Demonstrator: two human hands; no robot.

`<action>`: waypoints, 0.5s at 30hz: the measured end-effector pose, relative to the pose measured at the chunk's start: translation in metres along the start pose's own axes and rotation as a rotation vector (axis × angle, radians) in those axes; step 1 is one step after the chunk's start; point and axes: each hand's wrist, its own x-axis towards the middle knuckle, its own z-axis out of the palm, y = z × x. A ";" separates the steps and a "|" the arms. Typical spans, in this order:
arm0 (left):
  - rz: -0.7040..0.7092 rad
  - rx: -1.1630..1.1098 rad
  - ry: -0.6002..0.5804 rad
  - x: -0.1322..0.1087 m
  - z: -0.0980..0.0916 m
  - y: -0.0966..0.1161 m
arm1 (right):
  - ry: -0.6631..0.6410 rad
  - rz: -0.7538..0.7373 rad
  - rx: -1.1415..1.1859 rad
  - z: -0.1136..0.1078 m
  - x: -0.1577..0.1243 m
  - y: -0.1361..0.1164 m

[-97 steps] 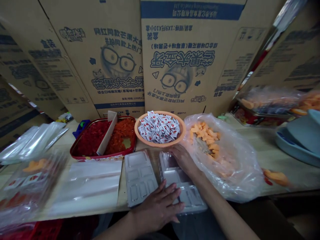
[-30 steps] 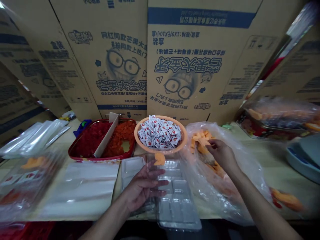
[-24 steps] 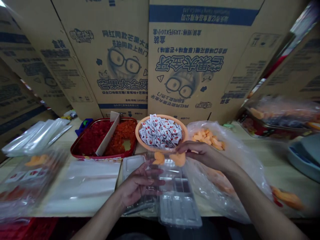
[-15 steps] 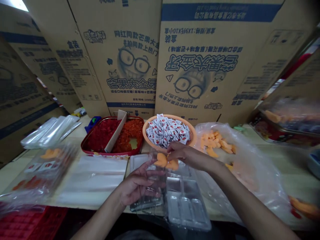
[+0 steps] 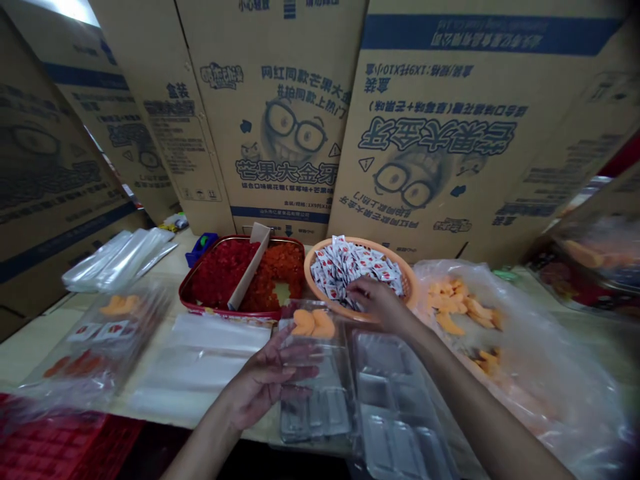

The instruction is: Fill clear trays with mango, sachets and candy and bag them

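My left hand (image 5: 270,377) is open, fingers spread over the left side of a clear plastic tray (image 5: 320,373). Orange heart- or wing-shaped candy pieces (image 5: 313,323) lie in the tray's far compartment; its nearer compartments show nothing in them. My right hand (image 5: 377,301) reaches over the rim of an orange basket (image 5: 411,293), its fingers pinched together among small white-and-red sachets (image 5: 340,263). Which sachet the fingertips hold is partly hidden. Another clear tray (image 5: 395,400) lies to the right, under my right forearm.
A red-rimmed tin (image 5: 240,315) with a cardboard divider holds red and orange pieces. Orange candy (image 5: 450,300) lies on a plastic bag (image 5: 545,373) at right. Filled packs (image 5: 100,333), clear sleeves (image 5: 200,360) and a red crate (image 5: 65,447) are at left. Cardboard boxes (image 5: 290,133) stand behind.
My right hand has left the orange pieces, which now lie in the tray, and moved up to the sachet basket. My left hand stays by the tray. The view has shifted left.
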 end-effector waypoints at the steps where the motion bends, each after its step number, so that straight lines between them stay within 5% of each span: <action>1: 0.015 -0.005 0.011 -0.002 -0.004 0.001 | -0.033 0.115 -0.090 0.003 0.012 0.007; 3: 0.040 -0.030 0.032 -0.005 -0.013 0.003 | -0.139 0.239 -0.219 0.011 0.035 0.017; 9: 0.087 -0.084 0.066 -0.007 -0.033 0.006 | -0.304 0.245 -0.276 0.046 0.082 0.020; 15: 0.152 -0.126 0.066 -0.003 -0.039 0.011 | -0.237 0.290 -0.263 0.033 0.081 0.022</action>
